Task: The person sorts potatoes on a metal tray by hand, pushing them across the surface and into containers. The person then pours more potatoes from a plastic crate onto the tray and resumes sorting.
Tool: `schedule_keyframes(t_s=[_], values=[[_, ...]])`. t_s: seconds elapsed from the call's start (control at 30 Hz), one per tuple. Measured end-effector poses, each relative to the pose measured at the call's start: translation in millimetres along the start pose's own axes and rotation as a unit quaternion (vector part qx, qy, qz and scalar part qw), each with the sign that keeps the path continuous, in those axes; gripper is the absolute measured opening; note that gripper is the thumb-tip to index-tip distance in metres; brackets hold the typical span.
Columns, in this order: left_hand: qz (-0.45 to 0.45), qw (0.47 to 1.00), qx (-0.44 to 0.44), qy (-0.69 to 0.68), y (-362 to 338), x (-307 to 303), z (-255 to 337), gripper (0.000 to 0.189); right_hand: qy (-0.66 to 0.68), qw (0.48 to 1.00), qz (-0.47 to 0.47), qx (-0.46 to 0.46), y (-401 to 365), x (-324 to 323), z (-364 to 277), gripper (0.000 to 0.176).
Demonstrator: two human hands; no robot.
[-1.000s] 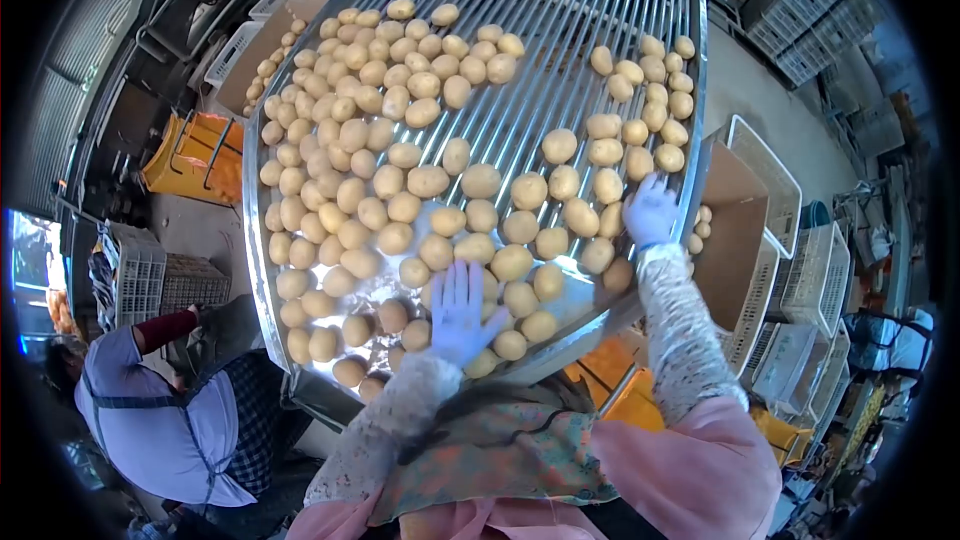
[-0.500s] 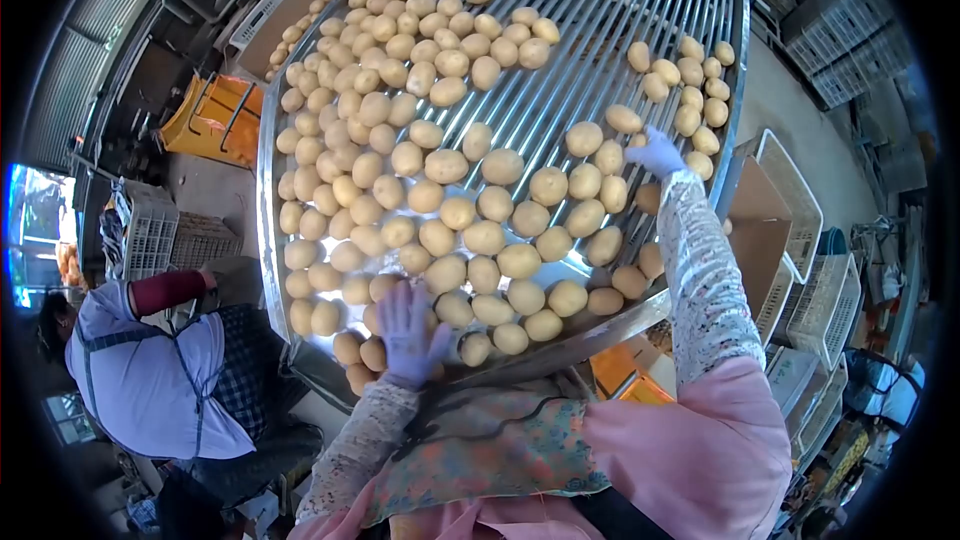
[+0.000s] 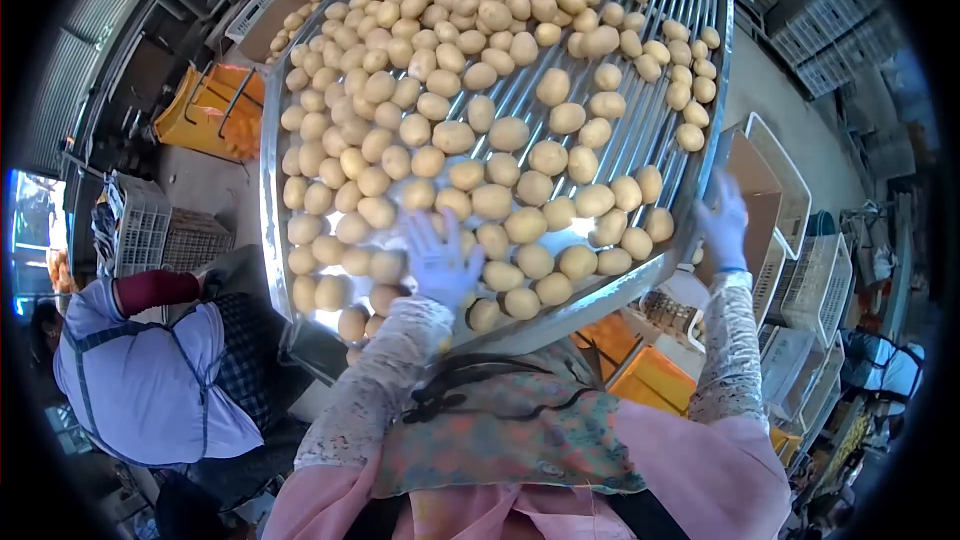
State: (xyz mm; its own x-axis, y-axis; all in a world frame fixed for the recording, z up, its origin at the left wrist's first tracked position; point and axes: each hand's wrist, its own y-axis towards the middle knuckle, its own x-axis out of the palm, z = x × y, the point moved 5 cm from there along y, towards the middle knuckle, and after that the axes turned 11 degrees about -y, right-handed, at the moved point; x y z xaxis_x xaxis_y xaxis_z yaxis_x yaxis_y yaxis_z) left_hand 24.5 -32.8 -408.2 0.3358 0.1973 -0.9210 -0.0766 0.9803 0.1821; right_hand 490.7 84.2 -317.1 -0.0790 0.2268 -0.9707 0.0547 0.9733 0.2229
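Many tan potatoes (image 3: 490, 202) lie spread over a metal roller table (image 3: 690, 15), heaped thickest at its far end. My left hand (image 3: 440, 262), in a pale purple glove, rests with fingers spread on potatoes near the table's front edge, grasping none. Over the table's right metal rim (image 3: 690, 218) is my right hand (image 3: 725, 225), gloved alike and slightly blurred. Its fingers look stretched out and apart, and I see no potato in them. Several potatoes (image 3: 690, 90) line the right side of the rollers, farther away than that hand.
White plastic crates (image 3: 822, 285) and a cardboard-lined crate (image 3: 752, 190) stand to the right. An orange container (image 3: 655, 378) sits below the front edge, another orange bin (image 3: 215, 110) at left. A person in an apron (image 3: 150, 370) is at lower left.
A large heap of potatoes now covers the far end, where a white tray showed before. My right hand has moved from the potatoes to the right rim; my left hand has shifted right and forward.
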Motion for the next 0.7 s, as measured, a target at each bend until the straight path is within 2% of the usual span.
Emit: schedule_keyframes(t_s=[0.03,0.07,0.1,0.13,0.17,0.2,0.27,0.3,0.33,0.4,0.43,0.47,0.5,0.53,0.57,0.6,0.63,0.7], values=[[-0.001,1.0,0.0,0.001,-9,0,4,0.079,0.12,0.99,-0.052,-0.044,-2,12,-37,0.061],[-0.06,0.995,0.066,-0.044,-19,5,13,0.076,0.23,0.963,-0.128,-0.051,-6,39,-59,0.06],[-0.115,0.981,0.131,-0.087,-27,8,20,0.074,0.142,0.972,-0.167,-0.079,-7,36,-104,0.055],[-0.113,0.981,0.132,-0.084,-34,0,14,0.074,-0.032,0.977,-0.07,-0.2,-8,52,-123,0.051],[-0.132,0.973,0.163,-0.095,-48,-14,6,0.074,-0.128,0.969,-0.18,-0.114,-3,71,-135,0.051],[-0.151,0.964,0.191,-0.104,-67,-27,-6,0.075,-0.122,0.969,-0.183,-0.116,4,79,-139,0.051],[-0.136,0.974,0.157,-0.092,-99,-42,-45,0.074,-0.039,0.94,-0.34,0.015,14,103,-126,0.054],[-0.167,0.973,0.126,-0.102,-106,-52,-60,0.074,0.096,0.913,-0.387,0.081,6,94,-123,0.058],[-0.197,0.969,0.092,-0.114,-114,-59,-74,0.074,0.149,0.9,-0.401,0.088,-6,81,-124,0.064],[-0.156,0.98,0.096,-0.083,-122,-67,-100,0.075,0.118,0.951,-0.28,0.06,-23,80,-125,0.065],[-0.133,0.983,0.112,-0.061,-123,-72,-111,0.073,0.116,0.951,-0.281,0.056,-36,81,-122,0.065],[-0.112,0.985,0.129,-0.037,-123,-76,-120,0.071,0.23,0.941,-0.243,0.043,-48,78,-120,0.061],[-0.062,0.995,0.07,-0.037,-115,-81,-137,0.07,0.345,0.916,-0.203,0.027,-54,70,-128,0.057],[-0.013,0.999,0.014,-0.038,-105,-83,-153,0.07,0.349,0.923,-0.158,-0.037,-59,47,-125,0.05],[-0.003,1.0,-0.009,-0.009,-92,-89,-156,0.07,0.407,0.907,-0.093,-0.065,-59,10,-122,0.047],[-0.003,1.0,-0.012,-0.007,-77,-88,-158,0.07,0.341,0.938,-0.012,-0.063,-55,-6,-91,0.047],[0.001,0.999,-0.034,0.003,-59,-84,-159,0.07,0.328,0.943,0.045,-0.026,-46,-16,-46,0.043],[-0.005,0.997,-0.075,-0.008,-24,-65,-157,0.071,0.448,0.874,0.116,0.149,-32,-38,14,0.046]])
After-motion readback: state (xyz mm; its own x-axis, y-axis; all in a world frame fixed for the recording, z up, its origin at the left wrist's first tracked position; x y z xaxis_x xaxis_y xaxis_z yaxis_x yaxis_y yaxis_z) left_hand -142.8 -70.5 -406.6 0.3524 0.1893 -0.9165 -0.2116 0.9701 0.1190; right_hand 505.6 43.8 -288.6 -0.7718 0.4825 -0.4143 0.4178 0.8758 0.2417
